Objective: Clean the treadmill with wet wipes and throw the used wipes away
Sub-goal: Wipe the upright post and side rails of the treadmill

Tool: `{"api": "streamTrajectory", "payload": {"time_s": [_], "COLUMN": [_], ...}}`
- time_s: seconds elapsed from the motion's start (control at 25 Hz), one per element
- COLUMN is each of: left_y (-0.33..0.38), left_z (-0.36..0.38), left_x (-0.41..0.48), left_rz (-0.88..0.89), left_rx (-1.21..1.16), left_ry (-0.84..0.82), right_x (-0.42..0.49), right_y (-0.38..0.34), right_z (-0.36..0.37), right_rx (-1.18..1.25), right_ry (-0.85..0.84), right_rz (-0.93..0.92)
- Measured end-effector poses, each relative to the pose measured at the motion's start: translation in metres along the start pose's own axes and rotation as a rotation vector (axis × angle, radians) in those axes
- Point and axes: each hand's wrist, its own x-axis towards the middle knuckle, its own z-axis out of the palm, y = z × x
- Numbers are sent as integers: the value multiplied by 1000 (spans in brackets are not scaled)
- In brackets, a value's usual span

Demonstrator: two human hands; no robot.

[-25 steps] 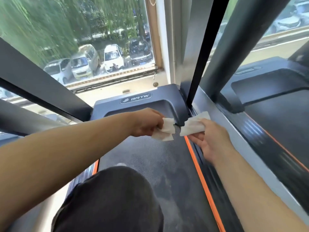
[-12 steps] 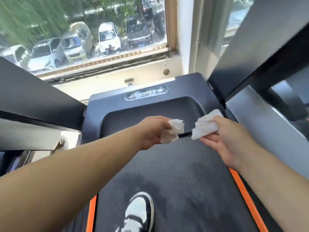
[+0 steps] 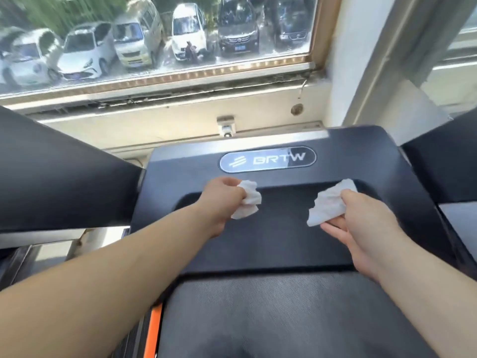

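The treadmill's smooth black plastic hood (image 3: 180, 171) curves above a matte, finely ribbed belt (image 3: 284, 306), with an orange stripe (image 3: 152, 329) at seven o'clock. At twelve o'clock a window (image 3: 180, 34) shows parked cars. Over the hood, the left hand (image 3: 224, 200) curls tightly round a crumpled white wipe (image 3: 249, 200). At its three o'clock the right hand (image 3: 361, 228) pinches a second wipe (image 3: 327, 205).

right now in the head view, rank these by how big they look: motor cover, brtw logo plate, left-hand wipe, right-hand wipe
1. motor cover
2. logo plate
3. right-hand wipe
4. left-hand wipe
Both wipes are crumpled and partly covered, so the order of 3 and 4 is unsure.
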Motion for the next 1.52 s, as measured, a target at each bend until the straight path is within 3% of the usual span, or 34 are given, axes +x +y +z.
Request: {"api": "streamTrajectory", "payload": {"time_s": [0.24,0.36,0.48,0.56,0.72,0.88,1.04,1.08,1.2,1.28,1.4,1.52], "left_y": [33,25,-31,-65,-75,-64,-71,-66,-48,-56,-67,-42], "left_z": [-68,-92,-80,-72,-102,-144,-143,-154,-177,-155,-137,-168], "left_x": [83,110,121,117,123,146,126,133,158,148,125,166], "left_rz": [184,351,447,446,562,253,455,452,214,281,471,297], "left_rx": [195,642,1148,1310,1407,1319,1404,1404,1329,1327,1412,1364], "left_ry": [316,485,214,91,36,273,31,25,211,178,-44,123], "right_x": [73,105,129,133,128,135,131,130,126,124,123,127], "right_y": [-33,-34,6,45,72,55,57,60,63,65,66,48], "right_z": [71,106,136,145,162,208,224,219,208,203,196,205], "right_rx": [-362,-873,-1404,-1616,-1719,-1738,-1700,-1718,-1725,-1701,-1707,-1700], "right_ry": [118,54,-320,-397,-396,-545,-597,-596,-622,-620,-628,-699], "right_rz": [-208,-548,-704,-697,-859,-914,-956,-955,-961,-986,-1032,-944]}}
